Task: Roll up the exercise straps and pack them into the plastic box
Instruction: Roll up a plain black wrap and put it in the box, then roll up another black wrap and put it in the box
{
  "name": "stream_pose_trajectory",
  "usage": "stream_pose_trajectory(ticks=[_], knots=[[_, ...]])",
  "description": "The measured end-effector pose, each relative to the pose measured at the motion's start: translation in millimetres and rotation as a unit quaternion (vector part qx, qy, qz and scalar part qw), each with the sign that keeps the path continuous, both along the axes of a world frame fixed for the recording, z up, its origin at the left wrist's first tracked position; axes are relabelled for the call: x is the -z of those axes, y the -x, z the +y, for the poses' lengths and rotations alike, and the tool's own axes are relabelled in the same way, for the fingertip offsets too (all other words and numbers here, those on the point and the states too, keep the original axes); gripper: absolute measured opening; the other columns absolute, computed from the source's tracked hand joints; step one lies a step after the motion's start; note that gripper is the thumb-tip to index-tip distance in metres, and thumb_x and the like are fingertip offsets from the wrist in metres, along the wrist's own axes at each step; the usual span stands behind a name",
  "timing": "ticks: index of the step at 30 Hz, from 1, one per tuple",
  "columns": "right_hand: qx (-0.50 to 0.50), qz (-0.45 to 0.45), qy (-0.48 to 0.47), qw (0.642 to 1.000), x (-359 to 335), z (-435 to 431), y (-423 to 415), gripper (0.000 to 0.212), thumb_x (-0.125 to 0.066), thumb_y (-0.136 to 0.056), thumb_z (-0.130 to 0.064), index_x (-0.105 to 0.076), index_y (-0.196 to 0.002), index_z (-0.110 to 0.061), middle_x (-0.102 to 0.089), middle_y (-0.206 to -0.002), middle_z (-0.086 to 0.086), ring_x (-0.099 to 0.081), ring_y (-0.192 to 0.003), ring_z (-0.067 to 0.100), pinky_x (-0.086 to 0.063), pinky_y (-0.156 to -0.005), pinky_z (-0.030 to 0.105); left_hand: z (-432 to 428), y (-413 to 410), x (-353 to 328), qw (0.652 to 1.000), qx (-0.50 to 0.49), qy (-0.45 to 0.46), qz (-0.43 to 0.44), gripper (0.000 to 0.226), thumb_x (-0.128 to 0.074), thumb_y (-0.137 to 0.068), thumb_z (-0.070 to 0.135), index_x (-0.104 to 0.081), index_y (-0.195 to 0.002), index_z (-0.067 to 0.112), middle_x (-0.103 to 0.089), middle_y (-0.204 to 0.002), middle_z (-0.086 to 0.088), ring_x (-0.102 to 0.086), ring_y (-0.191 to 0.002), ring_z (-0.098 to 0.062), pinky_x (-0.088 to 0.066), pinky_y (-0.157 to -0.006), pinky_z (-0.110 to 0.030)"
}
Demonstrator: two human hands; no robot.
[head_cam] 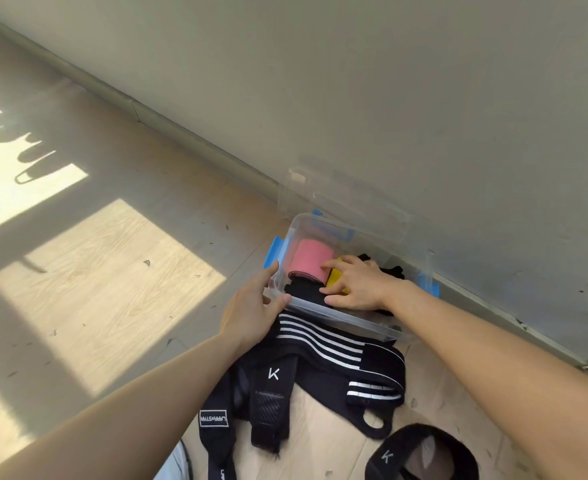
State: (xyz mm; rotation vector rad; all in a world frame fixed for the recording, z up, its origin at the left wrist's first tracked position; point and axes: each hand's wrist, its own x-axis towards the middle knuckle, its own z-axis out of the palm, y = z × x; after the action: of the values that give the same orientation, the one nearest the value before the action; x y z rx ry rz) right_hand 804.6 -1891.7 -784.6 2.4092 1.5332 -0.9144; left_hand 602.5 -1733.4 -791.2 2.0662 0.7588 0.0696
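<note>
Right hand (358,285): inside the plastic box (337,317), fingers curled over the yellow roll (336,276) and holding it – the thumb lies along a black strap (303,293) on the box bottom.

Pink roll (311,259): just beyond the right fingertips, touching the yellow roll, on the side toward the left hand.

Left hand (251,306): outside the box at its near corner, fingers straight and spread. The thumb tip touches the near wall and the fingers lie against the side wall; nothing is gripped.

Unrolled straps lie on the floor (112,271) below both wrists:
- a black strap with white stripes (323,341), directly under the box's near wall, between the two forearms;
- a black strap marked "K" (273,386), nearer the camera, beside the left forearm;
- a black loop (389,452), under the right forearm.

Clear lid (348,199): beyond the right hand, propped against the wall (389,81) behind the box.
</note>
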Motion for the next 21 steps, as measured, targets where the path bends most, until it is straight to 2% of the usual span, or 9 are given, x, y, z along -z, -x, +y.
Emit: stream_pose_trajectory(ticks=[3, 7, 11, 14, 17, 19, 21], knots=[[0.041, 0.021, -0.012, 0.999, -3, 1, 0, 0.039, -0.051, -0.096, -0.058, -0.064, -0.131, -0.044, -0.023, -0.165, -0.010, -0.012, -0.153, 0.024, -0.024, -0.115, 0.061, 0, 0, -1, 1.000, 0.007, 0.001, 0.001, 0.069, -0.068, -0.095, 0.039, -0.034, -0.156, 0.040, -0.058, -0.135, 0.007, -0.067, -0.095, -0.011, -0.054, -0.096, -0.041], [0.153, 0.071, -0.139, 0.976, -16, -7, 8, 0.033, -0.063, -0.092, -0.049, -0.073, -0.120, -0.036, -0.049, -0.152, -0.004, -0.037, -0.142, 0.018, -0.029, -0.117, 0.041, 2, 2, 0, 1.000, 0.021, -0.004, 0.010, 0.070, -0.065, -0.096, 0.042, -0.030, -0.157, 0.041, -0.057, -0.135, 0.007, -0.067, -0.095, -0.012, -0.054, -0.096, -0.046], [0.143, 0.056, -0.277, 0.949, -31, -25, 45, 0.026, -0.073, -0.087, -0.040, -0.077, -0.109, -0.027, -0.066, -0.120, -0.008, -0.057, -0.114, 0.009, -0.044, -0.101, 0.031, 5, 15, 3, 0.997, 0.069, -0.027, 0.011, 0.071, -0.065, -0.096, 0.041, -0.026, -0.156, 0.040, -0.057, -0.124, 0.010, -0.068, -0.089, -0.014, -0.056, -0.091, -0.048], [0.125, 0.065, -0.327, 0.935, -30, -44, 86, 0.018, -0.077, -0.084, -0.029, -0.078, -0.100, -0.020, -0.068, -0.101, -0.006, -0.061, -0.093, 0.009, -0.049, -0.082, 0.025, 4, 32, 8, 0.995, 0.075, -0.061, 0.020, 0.060, -0.066, -0.094, 0.037, -0.030, -0.141, 0.040, -0.056, -0.114, 0.012, -0.066, -0.096, -0.016, -0.054, -0.092, -0.049], [0.091, 0.056, -0.291, 0.951, -13, -63, 116, 0.020, -0.071, -0.087, -0.030, -0.077, -0.104, -0.021, -0.068, -0.102, -0.004, -0.062, -0.095, 0.013, -0.053, -0.084, 0.035, 5, 48, 12, 0.985, 0.108, -0.113, 0.075, 0.046, -0.066, -0.092, 0.037, -0.039, -0.129, 0.031, -0.057, -0.111, 0.007, -0.061, -0.104, -0.024, -0.051, -0.093, -0.048], [0.085, 0.054, -0.210, 0.972, 2, -73, 129, 0.033, -0.068, -0.090, -0.037, -0.070, -0.121, -0.025, -0.065, -0.121, -0.003, -0.058, -0.113, 0.016, -0.050, -0.097, 0.041, 6, 55, 13, 0.963, 0.151, -0.169, 0.148, 0.053, -0.069, -0.088, 0.041, -0.045, -0.132, 0.027, -0.053, -0.128, -0.002, -0.053, -0.119, -0.030, -0.047, -0.099, -0.047], [0.079, 0.029, -0.096, 0.992, 17, -82, 137, 0.056, -0.064, -0.092, -0.047, -0.051, -0.144, -0.031, -0.047, -0.150, -0.001, -0.040, -0.138, 0.022, -0.039, -0.112, 0.045, 9, 59, 14, 0.947, 0.160, -0.179, 0.214, 0.075, -0.073, -0.084, 0.046, -0.037, -0.146, 0.028, -0.043, -0.146, -0.010, -0.043, -0.133, -0.035, -0.042, -0.107, -0.051]])
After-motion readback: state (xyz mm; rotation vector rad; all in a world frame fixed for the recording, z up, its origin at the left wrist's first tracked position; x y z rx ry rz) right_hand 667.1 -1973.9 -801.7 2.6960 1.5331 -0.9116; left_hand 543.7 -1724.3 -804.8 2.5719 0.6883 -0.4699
